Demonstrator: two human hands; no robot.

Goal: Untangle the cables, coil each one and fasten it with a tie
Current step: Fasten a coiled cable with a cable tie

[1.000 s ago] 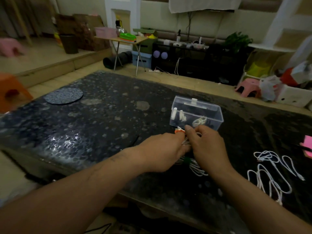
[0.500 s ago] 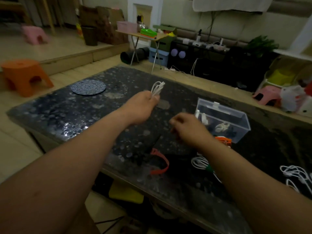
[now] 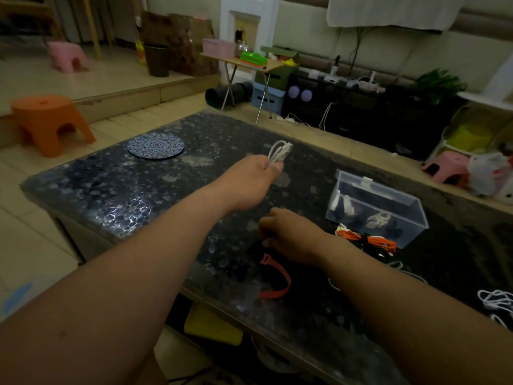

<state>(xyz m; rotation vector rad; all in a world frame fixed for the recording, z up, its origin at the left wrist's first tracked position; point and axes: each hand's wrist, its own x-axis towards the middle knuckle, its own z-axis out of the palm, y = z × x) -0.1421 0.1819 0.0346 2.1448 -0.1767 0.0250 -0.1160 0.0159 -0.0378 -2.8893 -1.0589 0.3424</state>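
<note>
The left hand [image 3: 249,179], which a second ago worked against the right beside the clear box [image 3: 374,207], now reaches out alone to the middle of the frame, above the dark table [image 3: 116,195]; its fingers are curled round a coiled white cable [image 3: 279,152], whose long axis slants up and right from the fist, looped end pointing at the table's far edge; the right hand [image 3: 291,234] sits lower, fingers bent down toward the tabletop, and whether they pinch anything cannot be told; a red tie [image 3: 274,279] lies just below it; an orange cable bundle [image 3: 369,240] lies against the box front; a loose white cable [image 3: 497,304] sprawls at the right edge.
</note>
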